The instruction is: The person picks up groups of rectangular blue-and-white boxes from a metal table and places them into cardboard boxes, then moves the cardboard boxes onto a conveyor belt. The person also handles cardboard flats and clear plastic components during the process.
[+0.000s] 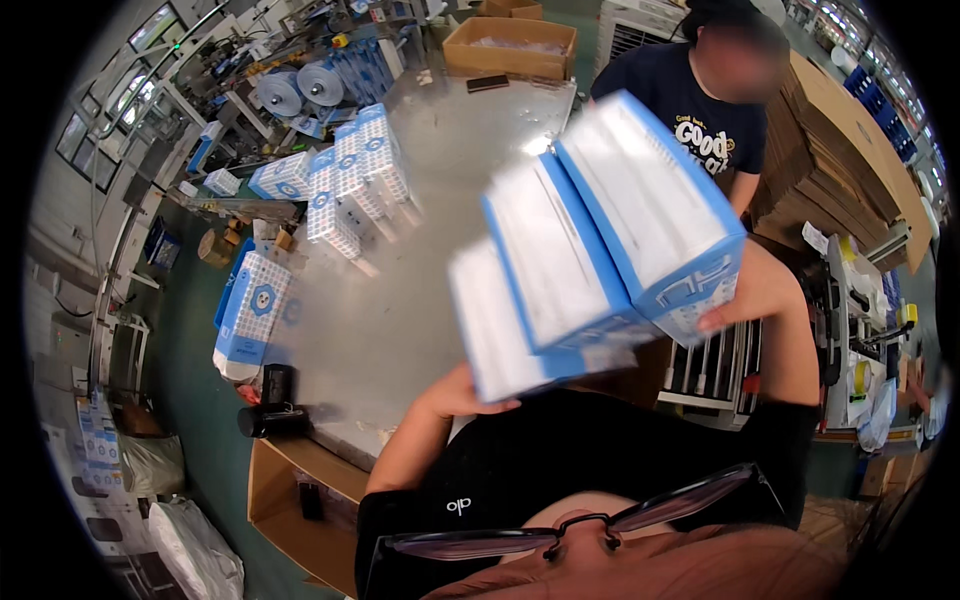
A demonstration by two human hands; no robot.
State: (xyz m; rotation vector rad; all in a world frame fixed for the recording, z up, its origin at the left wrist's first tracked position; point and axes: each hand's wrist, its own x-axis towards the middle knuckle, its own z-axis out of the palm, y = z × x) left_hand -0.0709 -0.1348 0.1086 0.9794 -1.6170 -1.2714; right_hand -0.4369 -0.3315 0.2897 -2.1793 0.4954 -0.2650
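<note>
Between my two hands, above the metal table (pixel 435 250), I hold a tilted row of three blue-and-white packs (pixel 560 255), somewhat smeared by motion. They look like tissue packs, pressed side by side. My left hand (pixel 462 392) grips the lower left end, its fingers partly under the packs. At the right end, my right hand (pixel 748 295) is closed against the side of the largest-looking pack, and part of its fingers is hidden behind it. Across the table at the left stands a group of similar patterned packs (pixel 350 175). Another pack (pixel 253 312) sits at the table's left edge.
A co-worker (pixel 690 100) stands at the far right, beside stacked flat cardboard (pixel 830 150). An open carton (pixel 510 48) and a dark phone (pixel 487 83) are at the table's far end. Machinery with film rolls (pixel 300 90) lies far left. Another open carton (pixel 285 510) is near me, below a black cylinder (pixel 270 420).
</note>
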